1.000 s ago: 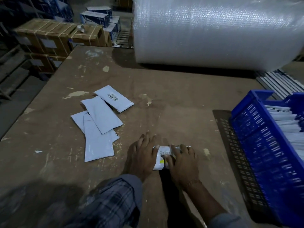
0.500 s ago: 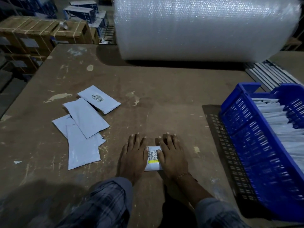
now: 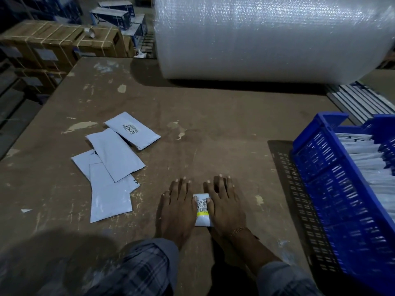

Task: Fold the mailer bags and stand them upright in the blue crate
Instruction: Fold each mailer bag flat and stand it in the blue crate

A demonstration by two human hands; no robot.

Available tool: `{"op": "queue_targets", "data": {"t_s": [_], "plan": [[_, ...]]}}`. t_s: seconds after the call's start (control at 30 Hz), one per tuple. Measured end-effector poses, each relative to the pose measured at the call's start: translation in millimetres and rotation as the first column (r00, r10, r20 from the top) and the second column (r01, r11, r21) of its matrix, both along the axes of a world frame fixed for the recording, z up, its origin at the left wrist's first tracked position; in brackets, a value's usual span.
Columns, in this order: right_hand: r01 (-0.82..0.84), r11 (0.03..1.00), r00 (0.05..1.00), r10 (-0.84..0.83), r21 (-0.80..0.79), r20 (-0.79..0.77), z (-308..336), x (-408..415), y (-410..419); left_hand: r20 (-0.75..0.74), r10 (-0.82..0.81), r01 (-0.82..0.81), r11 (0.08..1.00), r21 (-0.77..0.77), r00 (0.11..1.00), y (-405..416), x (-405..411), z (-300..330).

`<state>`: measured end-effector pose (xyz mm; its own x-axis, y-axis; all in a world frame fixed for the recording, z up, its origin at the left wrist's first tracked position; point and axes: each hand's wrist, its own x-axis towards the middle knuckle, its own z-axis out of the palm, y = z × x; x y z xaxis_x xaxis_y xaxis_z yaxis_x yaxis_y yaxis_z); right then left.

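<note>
A folded white mailer bag [image 3: 202,210] with a barcode and a yellow stripe lies on the brown table [image 3: 213,129], near its front edge. My left hand [image 3: 178,207] and my right hand [image 3: 224,205] press flat on it side by side, fingers straight, covering most of it. Several unfolded grey mailer bags [image 3: 113,165] lie overlapping to the left. The blue crate [image 3: 333,182] stands at the right, with folded white bags [image 3: 367,161] upright inside.
A huge roll of bubble wrap [image 3: 269,35] fills the back of the table. Strapped cardboard boxes [image 3: 57,45] are stacked beyond the table's left edge. Grey slats [image 3: 361,101] lie behind the crate.
Both hands have drawn closer together over the folded bag and now lie flat on it. The view has shifted slightly.
</note>
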<state>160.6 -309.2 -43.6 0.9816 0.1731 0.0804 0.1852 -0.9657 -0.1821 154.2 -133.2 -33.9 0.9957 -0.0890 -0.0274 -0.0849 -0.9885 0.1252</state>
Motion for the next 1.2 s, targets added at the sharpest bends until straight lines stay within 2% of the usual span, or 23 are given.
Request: {"op": "queue_targets", "data": {"t_s": [0.27,0.37,0.57,0.77,1.2], "plan": [[-0.005,1.0,0.999,0.004,-0.02,-0.05,0.5,13.9,2.2,-0.034,0.06,-0.06,0.998,-0.016,0.998,-5.4,13.3,-12.6],[0.03,0.999,0.998,-0.029,0.022,-0.05,2.2,1.8,5.2,-0.003,-0.003,0.003,1.0,-0.001,1.0,0.0,14.6,-18.1],[0.035,0.998,0.998,-0.038,0.054,0.049,6.4,-18.3,10.2,0.054,-0.134,0.133,0.991,0.021,0.99,16.7,16.6,-17.7],[0.031,0.999,0.999,-0.03,0.018,-0.041,0.3,-7.2,6.3,0.03,-0.103,0.1,0.992,0.073,0.994,6.3,5.2,-10.8],[0.042,0.998,0.999,-0.043,0.047,0.021,9.2,-25.2,13.9,0.026,-0.151,0.15,0.988,0.043,0.988,13.8,16.0,-12.4]]}}
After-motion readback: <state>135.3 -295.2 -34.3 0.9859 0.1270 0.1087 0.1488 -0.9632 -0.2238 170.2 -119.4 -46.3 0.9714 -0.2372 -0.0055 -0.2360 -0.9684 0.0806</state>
